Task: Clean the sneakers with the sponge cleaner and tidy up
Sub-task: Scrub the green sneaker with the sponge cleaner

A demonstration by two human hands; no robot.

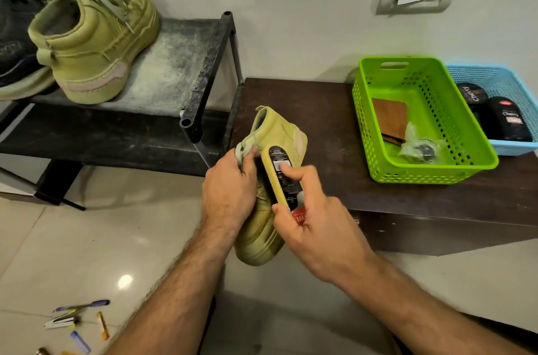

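My left hand (230, 189) grips an olive-green sneaker (263, 234) by its tongue, holding it toe-down over the edge of the dark wooden table (329, 127). My right hand (314, 226) holds the sponge cleaner (281, 177), a flat yellow-edged applicator with a black label, pressed flat against the side of that sneaker, with the index finger on top. The matching olive sneaker (93, 43) stands on the top shelf of the black shoe rack (209, 63) at the left, heel toward me.
A dark shoe (17, 43) sits beside the sneaker on the rack. A green basket (422, 119) holds a wooden brush and a plastic bag. Behind it, a blue basket (500, 92) holds black polish containers. Pens and small items (78, 322) lie on the tiled floor.
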